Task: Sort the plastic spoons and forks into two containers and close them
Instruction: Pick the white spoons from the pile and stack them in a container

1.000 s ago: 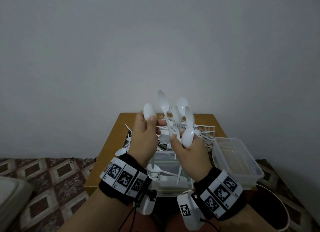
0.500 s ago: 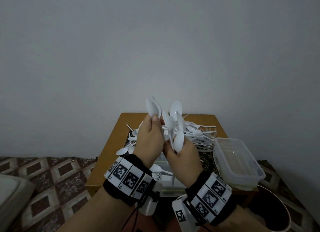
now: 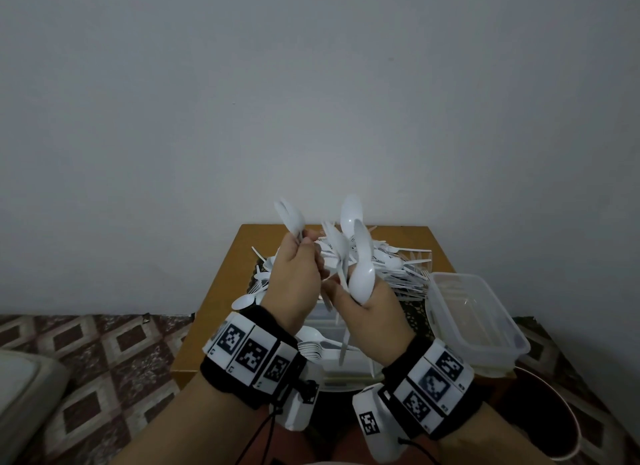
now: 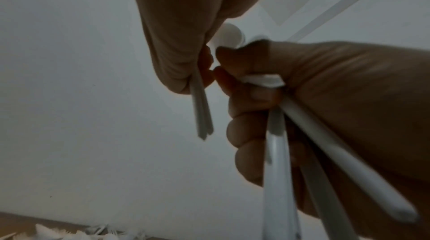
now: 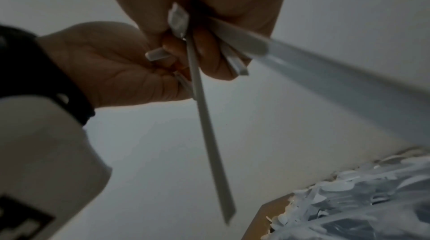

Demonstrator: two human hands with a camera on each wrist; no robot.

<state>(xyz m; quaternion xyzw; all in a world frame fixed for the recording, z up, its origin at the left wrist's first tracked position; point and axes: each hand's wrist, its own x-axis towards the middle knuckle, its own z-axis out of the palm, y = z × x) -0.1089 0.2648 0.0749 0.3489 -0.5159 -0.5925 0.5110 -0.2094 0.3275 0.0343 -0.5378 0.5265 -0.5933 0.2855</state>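
Both hands are raised above the wooden table [image 3: 228, 291], close together. My left hand [image 3: 300, 248] grips two white plastic spoons [image 3: 291, 218] by their handles, bowls up. My right hand [image 3: 353, 293] grips a bunch of several white spoons [image 3: 356, 253], also bowls up. In the left wrist view my left hand [image 4: 200, 71] pinches two thin handles [image 4: 202, 115] beside the right hand's bundle of handles [image 4: 325, 152]. From the right wrist, my right hand [image 5: 200, 45] is seen wrapped round several handles [image 5: 209, 133]. Mixed spoons and forks lie in a pile [image 3: 401, 263] on the table behind the hands.
An open clear container [image 3: 485, 329] stands at the table's right edge. Another clear container [image 3: 332, 371] with stacked spoons in it sits under my hands at the front edge. Patterned floor lies to the left, a plain wall behind.
The hands have come closer together. My left hand held one spoon before and now holds two; the right hand's bunch has shifted slightly.
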